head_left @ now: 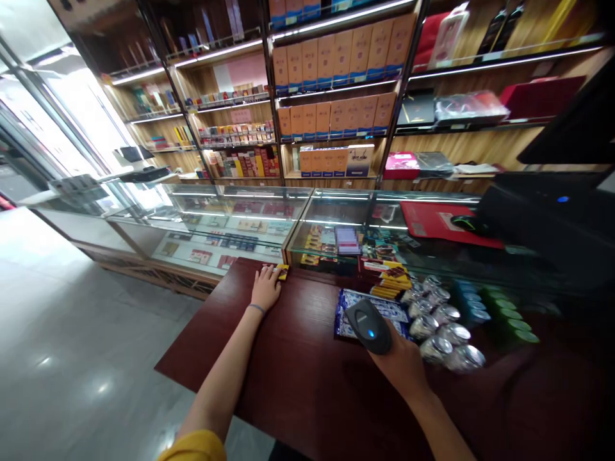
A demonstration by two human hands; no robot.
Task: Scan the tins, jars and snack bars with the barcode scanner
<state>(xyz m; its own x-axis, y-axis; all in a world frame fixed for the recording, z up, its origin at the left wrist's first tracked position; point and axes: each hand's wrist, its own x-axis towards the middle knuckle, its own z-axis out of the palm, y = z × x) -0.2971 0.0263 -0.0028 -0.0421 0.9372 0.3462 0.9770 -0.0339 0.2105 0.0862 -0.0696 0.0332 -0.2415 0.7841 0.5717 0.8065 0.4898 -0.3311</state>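
1. While the right hand (401,362) is wrapped shut around a dark handheld scanner (369,325), its blue light glows at the head, which points toward a blue-and-white packet (350,306) lying flat on the dark red table (298,378).
2. Left hand (265,287) lies palm-down near the table's far edge, fingers spread and flat, w/ fingertips touching a small yellow pack (282,271); the hand grips nothing. A thin band sits on the wrist, a yellow sleeve shows at the bottom of the head view.
3. Blue-and-white packet sits approx. mid-table, just beyond the scanner and partly hidden by it; yellow-and-brown bars (391,278) lie just behind it.
4. Silver foil-wrapped items (444,323) cluster just right of the packet, close beside the right hand; blue containers (468,301) and green containers (509,317) stand further right.
5. Glass display cases (240,221) run beyond the table, holding small boxed goods; a red mat (435,221) and a dark mouse (468,224) rest on the glass top at right, next to a dark monitor (571,128).
6. Lit wooden shelves (336,89) on the back wall carry rows of orange-and-blue boxes (336,57); labels too small to read.
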